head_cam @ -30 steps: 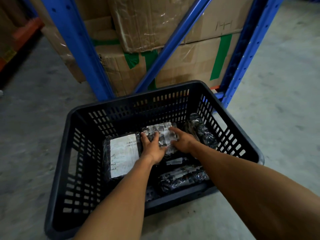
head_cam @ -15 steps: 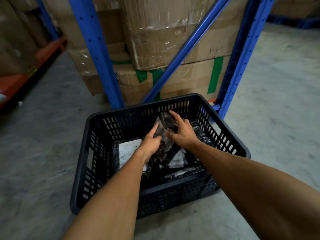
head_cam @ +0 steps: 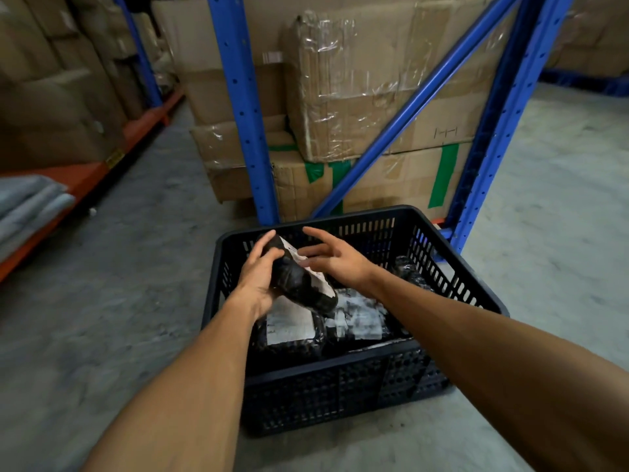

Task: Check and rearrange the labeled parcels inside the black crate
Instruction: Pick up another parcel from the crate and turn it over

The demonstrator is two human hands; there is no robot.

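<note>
A black slotted plastic crate (head_cam: 374,379) stands on the concrete floor. My left hand (head_cam: 257,277) grips a black wrapped parcel (head_cam: 299,284) with a white label, held tilted above the crate's left side. My right hand (head_cam: 335,258) hovers at the parcel's upper right with fingers spread, fingertips at its label edge. Below lie a flat labeled parcel (head_cam: 289,323) and a second labeled parcel (head_cam: 362,318). Another dark wrapped parcel (head_cam: 408,270) leans against the crate's right wall.
Blue rack uprights (head_cam: 241,107) and a diagonal brace (head_cam: 412,107) rise just behind the crate, with taped cardboard boxes (head_cam: 367,83) stacked between them. An orange shelf beam (head_cam: 112,155) with grey folded material (head_cam: 30,202) runs along the left. Concrete floor (head_cam: 558,199) lies to the right.
The parcel has been lifted higher and turned, now held mainly by my left hand. My right hand has loosened and its fingers have spread. The view has pulled back and up.
</note>
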